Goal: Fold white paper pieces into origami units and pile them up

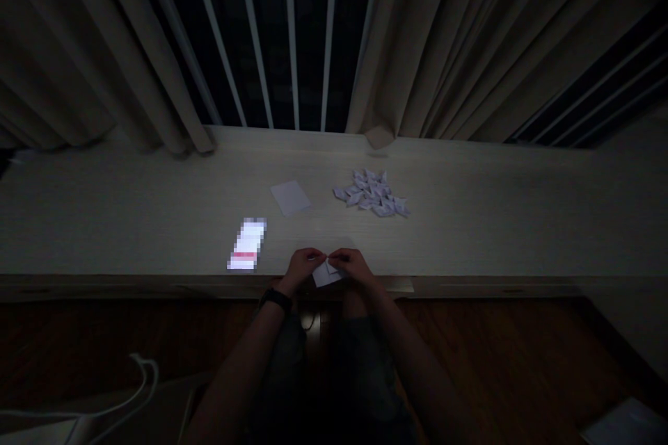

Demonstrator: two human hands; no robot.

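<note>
Close to the front edge of the pale counter, a small sheet of white paper point(324, 276) is partly folded, with a flap showing on its right side. My left hand point(303, 265) pinches its upper left part between thumb and fingers. From the other side, my right hand point(351, 264) pinches the paper near the same top point, so the fingertips almost meet. The fingers cover the paper's upper edges. Beyond my hands lies a pile of folded white paper pieces point(371, 192), and left of it a stack of flat square paper point(290, 197).
A lit phone point(248, 243) with a blurred screen lies on the counter point(480, 222) left of my hands. Curtains point(417, 42) and a barred window point(282, 35) stand behind. A white cable point(149, 379) hangs at the lower left.
</note>
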